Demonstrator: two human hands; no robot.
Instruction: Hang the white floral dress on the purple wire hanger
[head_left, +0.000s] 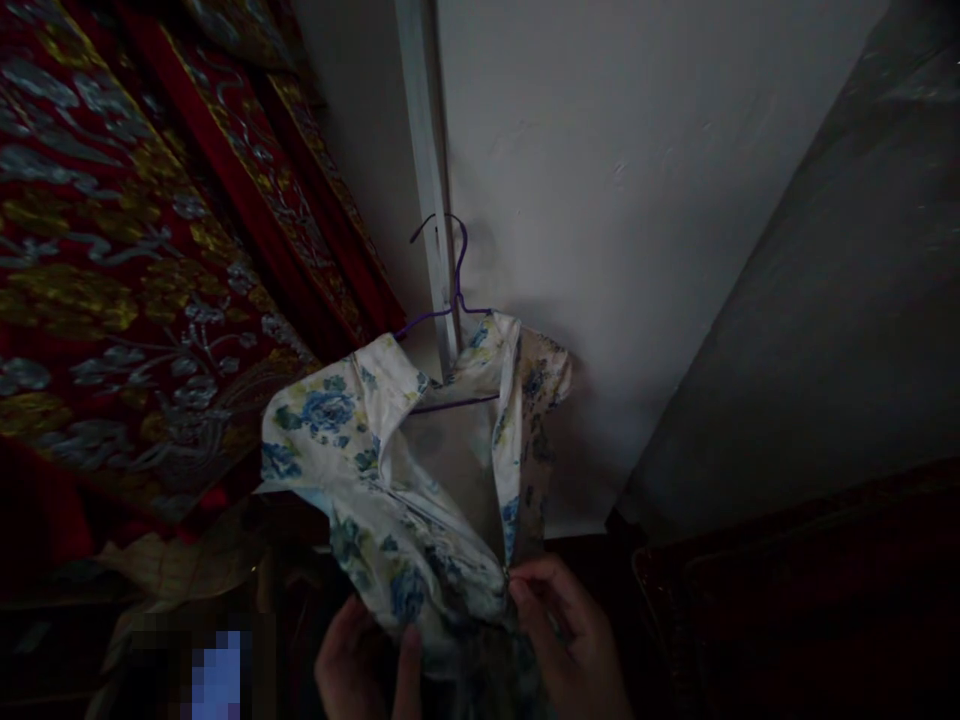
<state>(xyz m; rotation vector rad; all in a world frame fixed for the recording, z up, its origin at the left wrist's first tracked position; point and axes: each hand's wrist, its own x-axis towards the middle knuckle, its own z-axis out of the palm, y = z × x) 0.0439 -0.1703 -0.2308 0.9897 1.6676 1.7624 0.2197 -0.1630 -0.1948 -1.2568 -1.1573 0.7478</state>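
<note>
A white short-sleeved garment (330, 420) with blue flowers hangs on a thin purple hanger (463, 250). Its front is open in a deep V from the collar, showing the pale inside. At the foot of this opening, the thumb and forefinger of my right hand (566, 630) pinch the edge, apparently at a small zipper pull too dim to make out surely. Lower on the left, my left hand (367, 660) grips the cloth, thumb in front and fingers partly hidden behind it.
The hanger hooks on a narrow upright strip (421, 120) against a pale wall panel (637, 180). Red cloth with gold and silver embroidery (112, 250) hangs at left. Dark reddish furniture (810, 590) stands lower right. A blurred-out bluish patch (217, 675) lies bottom left.
</note>
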